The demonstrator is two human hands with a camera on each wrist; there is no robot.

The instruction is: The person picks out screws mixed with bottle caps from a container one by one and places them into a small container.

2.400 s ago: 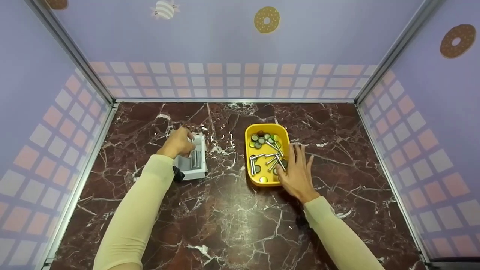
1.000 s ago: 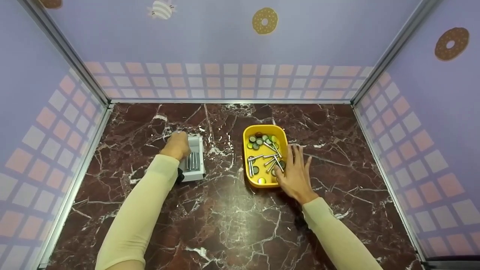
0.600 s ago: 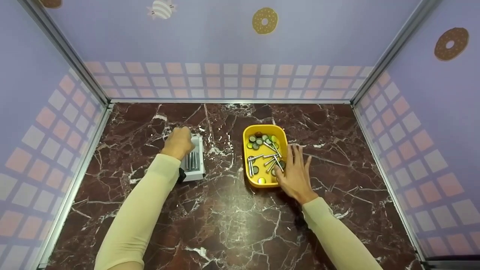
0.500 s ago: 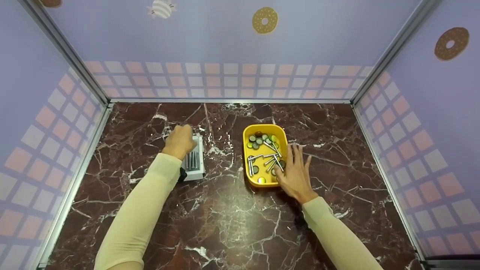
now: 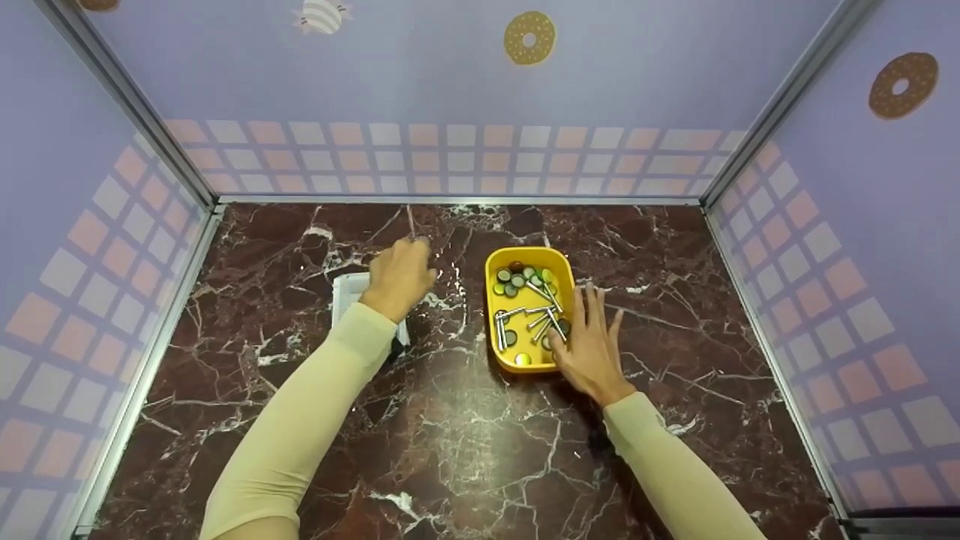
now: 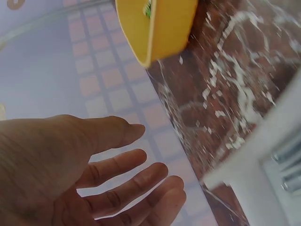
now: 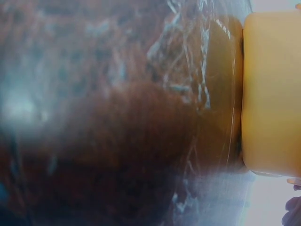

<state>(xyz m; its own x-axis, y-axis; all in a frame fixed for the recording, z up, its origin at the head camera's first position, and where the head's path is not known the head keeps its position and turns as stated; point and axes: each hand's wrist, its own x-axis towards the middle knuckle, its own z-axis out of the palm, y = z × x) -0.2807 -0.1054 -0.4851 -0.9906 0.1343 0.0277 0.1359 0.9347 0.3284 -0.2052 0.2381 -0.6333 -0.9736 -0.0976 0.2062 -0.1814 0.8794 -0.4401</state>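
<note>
From the head, I see the right hand (image 5: 594, 356), fingers straight, at four o'clock on the yellow tub (image 5: 529, 367), likely steadying it; the left hand (image 5: 401, 277) hovers near the white tray (image 5: 349, 289) at nine. Left wrist: its grip is loose, empty. Right wrist: tub wall at three.

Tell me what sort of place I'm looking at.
Probably a purpose-built work booth: lilac panels printed with doughnuts and checks enclose three sides, metal strips run along their edges, and a marbled surface holds the yellow bin and white tray.
</note>
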